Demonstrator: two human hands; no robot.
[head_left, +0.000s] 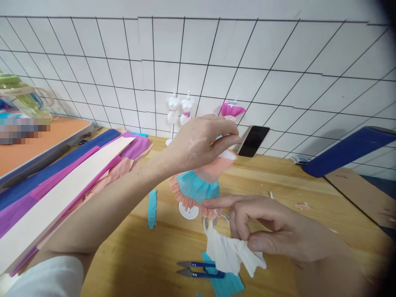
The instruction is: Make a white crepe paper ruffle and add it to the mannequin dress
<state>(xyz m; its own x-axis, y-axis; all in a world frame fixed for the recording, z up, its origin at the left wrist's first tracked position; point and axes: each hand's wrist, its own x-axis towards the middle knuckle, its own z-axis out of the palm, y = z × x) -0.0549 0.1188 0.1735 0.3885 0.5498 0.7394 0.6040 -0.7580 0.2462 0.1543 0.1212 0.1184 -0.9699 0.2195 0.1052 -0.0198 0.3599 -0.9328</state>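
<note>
A small white mannequin stand wears a paper dress [198,186] with a turquoise skirt, a peach ruffled hem and a peach bodice, standing on the wooden table [309,198]. My left hand [198,142] reaches over from the left and pinches the top of the mannequin. My right hand [278,231] is lower right, thumb and fingers closed on a crumpled piece of white crepe paper [230,253], with the index finger stretched toward the skirt's hem.
Blue thread snips [198,269] and turquoise paper scraps [152,208] lie near the front. Stacked crepe paper sheets [62,185] fill the left. Two bare white mannequins [179,109], a pink-dressed one [232,110] and a phone [253,141] stand against the tiled wall. A blue roll [346,150] lies right.
</note>
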